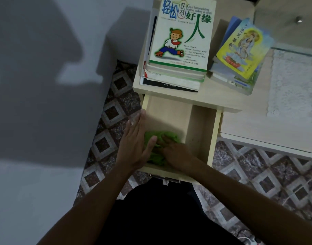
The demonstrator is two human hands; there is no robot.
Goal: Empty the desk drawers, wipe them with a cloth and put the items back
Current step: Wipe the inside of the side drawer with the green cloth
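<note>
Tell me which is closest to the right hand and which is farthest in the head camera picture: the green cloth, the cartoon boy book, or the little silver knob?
From the right hand:
1. Green cloth: right under the hand, inside the open drawer.
2. Cartoon boy book: on top of the stack on the desk, beyond the drawer.
3. Silver knob: far top right corner.
</note>
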